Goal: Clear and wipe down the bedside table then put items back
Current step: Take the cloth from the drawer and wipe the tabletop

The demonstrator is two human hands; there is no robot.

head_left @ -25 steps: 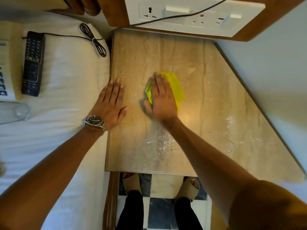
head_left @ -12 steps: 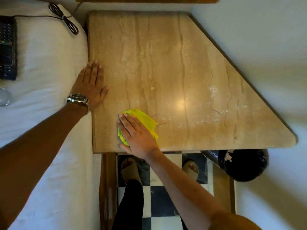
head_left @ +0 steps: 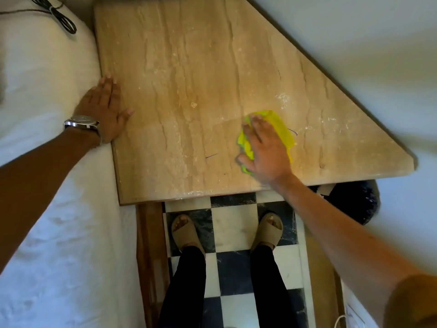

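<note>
Right hand (head_left: 264,150) lies nearly flat, fingers extended, pressing a bunched yellow cloth (head_left: 281,124) onto the bench (head_left: 189,55) toward its 4 o'clock corner. The left hand (head_left: 104,110) rests flat and empty on the 9 o'clock edge. Clearing looks finished. Wiping seems about midway, with white specks (head_left: 283,97) at 3 o'clock and a thin blue mark (head_left: 211,155) near 6 o'clock, and returning the items is not yet begun.

The beige, veined stone counter (head_left: 189,67), a slab with one angled side, carries white specks (head_left: 283,97) toward its right edge, and the crumpled yellow-green cloth (head_left: 282,125) lies on its near right area, pressed beneath my right hand (head_left: 266,150).
</note>
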